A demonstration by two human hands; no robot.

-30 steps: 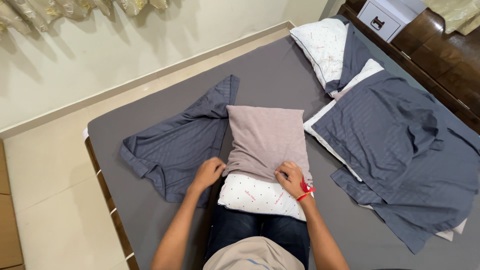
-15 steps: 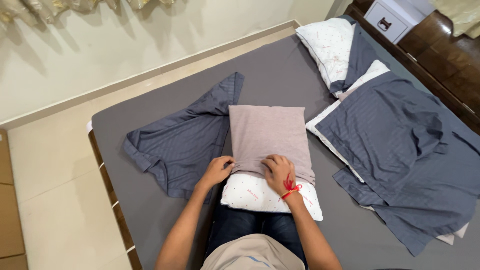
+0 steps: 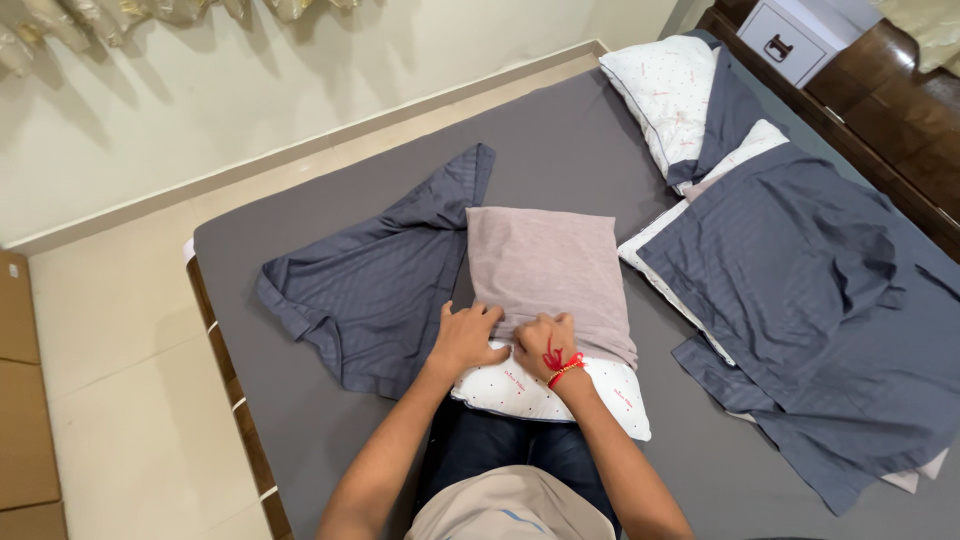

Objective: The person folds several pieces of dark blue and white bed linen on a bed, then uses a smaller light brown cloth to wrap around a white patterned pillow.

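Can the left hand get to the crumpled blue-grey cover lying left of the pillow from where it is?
Probably yes: the left hand rests at the mauve pillowcase edge, the blue-grey cover lies flat right beside it, nothing between.

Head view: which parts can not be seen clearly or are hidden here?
- Fingertips of left hand and right hand: curled at the mauve cover edge, so the grip is unclear.
- White dotted pillow: mostly inside the cover.
- Pillows at right: partly under grey striped sheet.
- White box: cut by top edge.
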